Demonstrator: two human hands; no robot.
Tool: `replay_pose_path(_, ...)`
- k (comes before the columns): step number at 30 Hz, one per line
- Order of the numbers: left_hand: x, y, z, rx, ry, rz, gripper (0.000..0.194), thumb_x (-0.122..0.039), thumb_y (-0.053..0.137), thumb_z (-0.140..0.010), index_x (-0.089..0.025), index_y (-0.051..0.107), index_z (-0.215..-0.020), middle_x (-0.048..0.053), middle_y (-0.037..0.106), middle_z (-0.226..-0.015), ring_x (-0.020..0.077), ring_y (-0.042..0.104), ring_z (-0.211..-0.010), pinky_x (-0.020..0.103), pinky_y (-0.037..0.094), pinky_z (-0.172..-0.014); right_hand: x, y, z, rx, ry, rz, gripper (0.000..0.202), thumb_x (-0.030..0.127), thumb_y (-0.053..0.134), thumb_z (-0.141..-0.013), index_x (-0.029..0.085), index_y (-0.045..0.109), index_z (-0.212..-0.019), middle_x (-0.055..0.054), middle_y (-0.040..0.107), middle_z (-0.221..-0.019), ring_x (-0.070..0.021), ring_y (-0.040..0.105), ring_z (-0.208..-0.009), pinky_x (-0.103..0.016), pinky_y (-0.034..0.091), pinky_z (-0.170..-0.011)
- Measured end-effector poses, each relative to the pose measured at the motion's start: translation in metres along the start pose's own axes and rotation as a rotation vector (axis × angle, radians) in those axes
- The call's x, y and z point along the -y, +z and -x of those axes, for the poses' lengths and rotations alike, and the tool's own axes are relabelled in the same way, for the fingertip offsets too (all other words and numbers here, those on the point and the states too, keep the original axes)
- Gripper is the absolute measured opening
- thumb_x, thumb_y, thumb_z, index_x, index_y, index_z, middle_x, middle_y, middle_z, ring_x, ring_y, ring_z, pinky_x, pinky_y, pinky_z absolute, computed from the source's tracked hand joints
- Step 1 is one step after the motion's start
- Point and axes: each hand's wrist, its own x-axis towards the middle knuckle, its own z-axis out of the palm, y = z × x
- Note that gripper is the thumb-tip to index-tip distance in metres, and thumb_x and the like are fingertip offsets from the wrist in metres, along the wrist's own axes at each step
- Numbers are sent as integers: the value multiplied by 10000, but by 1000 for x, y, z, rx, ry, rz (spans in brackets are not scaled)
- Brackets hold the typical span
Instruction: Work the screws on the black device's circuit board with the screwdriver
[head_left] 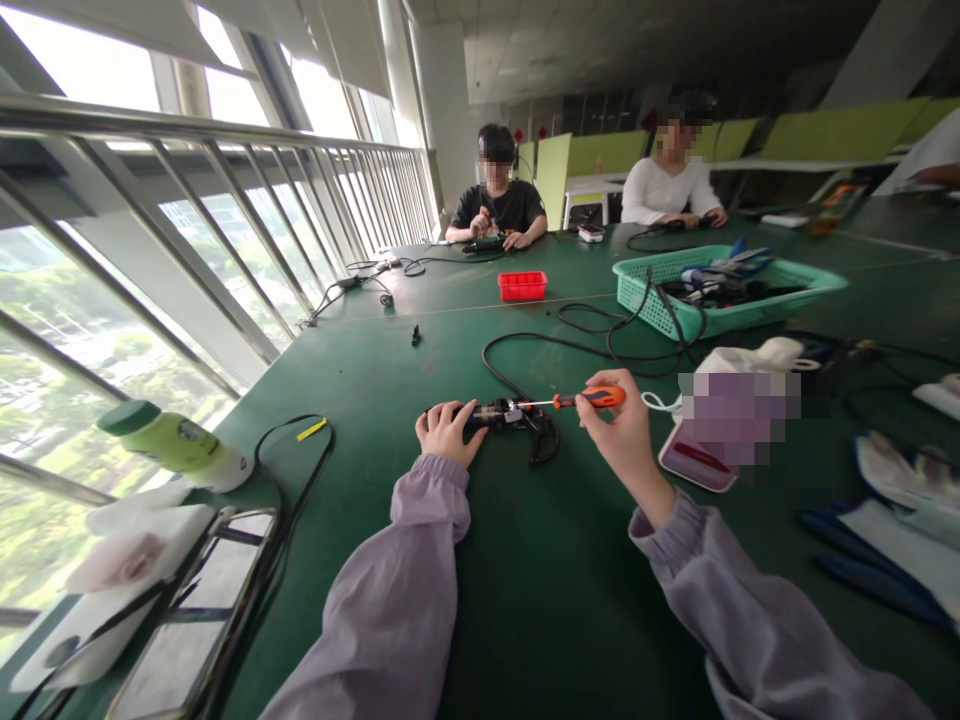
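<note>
A black device (491,414) with exposed inner parts and a cable lies on the green table (540,560). My left hand (447,430) is closed around the device's left end and rests on the table. Between the thumb and fingers of my right hand (619,425) is an orange and black screwdriver (600,397), held nearly level. Its shaft points left, with the tip at the device's exposed middle; whether it touches a screw is too small to tell.
Beyond the device are a red tray (523,287) and a green basket (727,318) of parts. At left stand a bottle (180,448) and phones; at right lie a pink-edged phone (697,458) and gloves (892,540). Two people sit across the table.
</note>
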Motion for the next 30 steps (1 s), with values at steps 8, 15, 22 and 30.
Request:
replay_pose_path(8,-11,3,7,-23,48,54,362,-390,564,-789,-293,578,-1138,51,612,-1095,241,498,-1055,489,214,-1002,6,-3,0,-32,-43,87,117,232,567,-721,211,461,-766,21,502,-705,-111,508,-581,-241,422,-560)
replay_pose_path(15,-9,6,6,-43,64,59,365,-381,563,-786,-286,580,-1139,50,615,-1082,234,506,-1051,462,229,-1011,3,0,0,-5,-30,105,119,253,561,-721,212,456,-762,29,499,-681,-110,507,-558,-233,412,-536)
replay_pose_path(22,-8,6,6,-20,60,72,373,-377,558,-784,-283,582,-1144,42,610,-1085,236,502,-1054,457,224,-1020,4,5,4,21,-52,136,105,251,577,-708,203,485,-721,33,507,-660,-107,506,-566,-236,409,-576)
replay_pose_path(30,-6,6,6,-20,61,90,363,-367,531,-798,-279,583,-1146,49,612,-1088,239,503,-1054,457,220,-1014,-2,4,4,-95,-33,122,135,294,563,-740,208,462,-760,39,499,-633,-106,502,-531,-231,420,-529)
